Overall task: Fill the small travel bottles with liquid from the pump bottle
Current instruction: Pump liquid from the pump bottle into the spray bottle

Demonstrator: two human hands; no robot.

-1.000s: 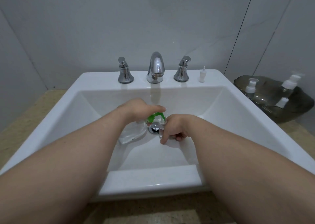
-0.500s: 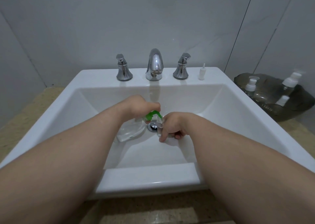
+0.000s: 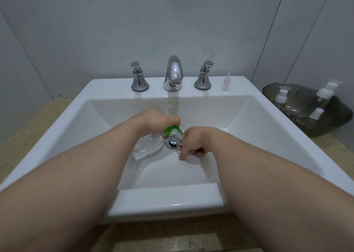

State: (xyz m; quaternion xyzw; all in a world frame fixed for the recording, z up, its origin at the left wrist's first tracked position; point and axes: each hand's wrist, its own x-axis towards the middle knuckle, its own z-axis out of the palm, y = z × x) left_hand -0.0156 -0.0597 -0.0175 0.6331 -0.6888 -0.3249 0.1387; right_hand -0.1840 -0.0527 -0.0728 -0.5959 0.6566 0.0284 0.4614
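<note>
Both my hands are low in the basin of the white sink (image 3: 168,200), reached in past its front rim. My left hand (image 3: 159,119) is curled down over the green pump head (image 3: 171,131) of the clear pump bottle (image 3: 145,146) and grips it from above. The bottle is tilted, its base toward me and to the left, close to the basin floor. My right hand (image 3: 193,140) has its fingers and thumb wrapped round a small clear travel bottle (image 3: 180,142) and holds it upright, its mouth right at the tip of the green spout. I cannot tell whether any liquid is passing. The two bottles meet just above the chrome drain (image 3: 171,142). Further back, on the sink's deck, stands the chrome tap (image 3: 173,73), with the left handle (image 3: 138,77) and the right handle (image 3: 204,76) beside it. A small white nozzle piece (image 3: 227,82) stands upright just past the right handle. Off to the far right, on the beige worktop (image 3: 28,127), sits a dark dish (image 3: 306,121) with three white-capped bottles (image 3: 281,96) in it.
</note>
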